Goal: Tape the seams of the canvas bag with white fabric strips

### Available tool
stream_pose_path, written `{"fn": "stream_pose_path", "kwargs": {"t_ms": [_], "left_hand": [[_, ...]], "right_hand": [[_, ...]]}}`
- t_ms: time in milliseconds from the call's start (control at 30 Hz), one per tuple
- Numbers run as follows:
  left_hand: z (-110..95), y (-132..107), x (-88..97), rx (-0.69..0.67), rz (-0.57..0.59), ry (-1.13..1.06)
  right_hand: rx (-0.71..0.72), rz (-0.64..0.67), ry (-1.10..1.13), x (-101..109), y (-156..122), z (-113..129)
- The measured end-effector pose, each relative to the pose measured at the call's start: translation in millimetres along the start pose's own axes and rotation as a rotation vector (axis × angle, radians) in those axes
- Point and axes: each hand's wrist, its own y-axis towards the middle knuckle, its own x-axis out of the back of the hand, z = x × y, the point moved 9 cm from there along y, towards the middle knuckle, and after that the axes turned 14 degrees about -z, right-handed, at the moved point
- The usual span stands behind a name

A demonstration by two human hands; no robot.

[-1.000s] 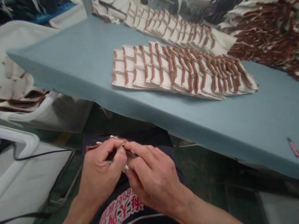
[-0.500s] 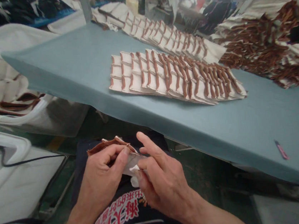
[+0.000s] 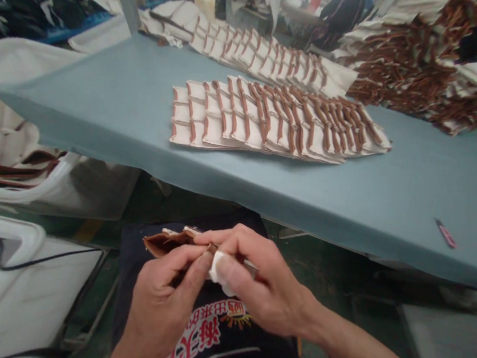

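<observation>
Over my lap, my left hand (image 3: 167, 290) pinches the edge of a brown and white fabric piece (image 3: 158, 244) between thumb and fingers. My right hand (image 3: 265, 282) is closed on a small soft white wad (image 3: 217, 266), which looks like cloth. The wad presses against the edge of the fabric piece, right beside the left thumb tip. Fingers of the two hands nearly meet there, and they cover much of the fabric. Beneath both hands lies a dark apron (image 3: 236, 351) with red and white lettering.
A blue-grey table (image 3: 104, 102) carries overlapping rows of white panels with brown edges (image 3: 274, 117). A pink-handled cutter (image 3: 446, 233) lies at its right. Brown and white pieces (image 3: 419, 66) are heaped at the back right. White bins (image 3: 88, 184) stand on the left.
My right hand has moved in to the left, its raised index finger coming down onto the fabric piece. The white wad now presses at the edge. My left hand keeps its pinch.
</observation>
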Motion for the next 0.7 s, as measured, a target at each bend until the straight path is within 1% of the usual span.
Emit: {"fn": "stream_pose_path", "kwargs": {"t_ms": [33, 67, 100, 133, 167, 233, 300, 367, 500, 600, 700], "left_hand": [[2, 0, 0.4, 0.042, 0.018, -0.016], [4, 1, 0.1, 0.082, 0.043, -0.035], [7, 1, 0.0, 0.116, 0.066, -0.056], [9, 1, 0.5, 0.142, 0.080, -0.079], [12, 1, 1.3, 0.162, 0.088, -0.099], [17, 2, 3.1, 0.189, 0.090, -0.129], [20, 2, 4.1, 0.200, 0.091, -0.150], [23, 1, 3.3, 0.203, 0.110, -0.163], [31, -1, 4.4, 0.236, 0.122, -0.204], [40, -3, 4.9, 0.265, 0.133, -0.241], [47, -3, 6.4, 0.297, 0.115, -0.249]], "right_hand": [[-0.090, -0.046, 0.083, 8, 2, -5], [-0.152, -0.108, 0.141, 17, 3, -9], [-0.179, -0.165, 0.168, 25, 3, -10], [-0.177, -0.203, 0.170, 32, 4, -10], [-0.167, -0.212, 0.159, 35, 3, -9], [-0.177, -0.163, 0.148, 32, 2, -10], [-0.236, -0.078, 0.152, 23, 0, -14], [-0.267, -0.026, 0.132, 15, 1, -15], [-0.224, 0.031, 0.008, 6, 9, -11], [-0.223, 0.077, -0.075, -1, 14, -11], [-0.227, 0.060, -0.152, -3, 17, -12]]}}
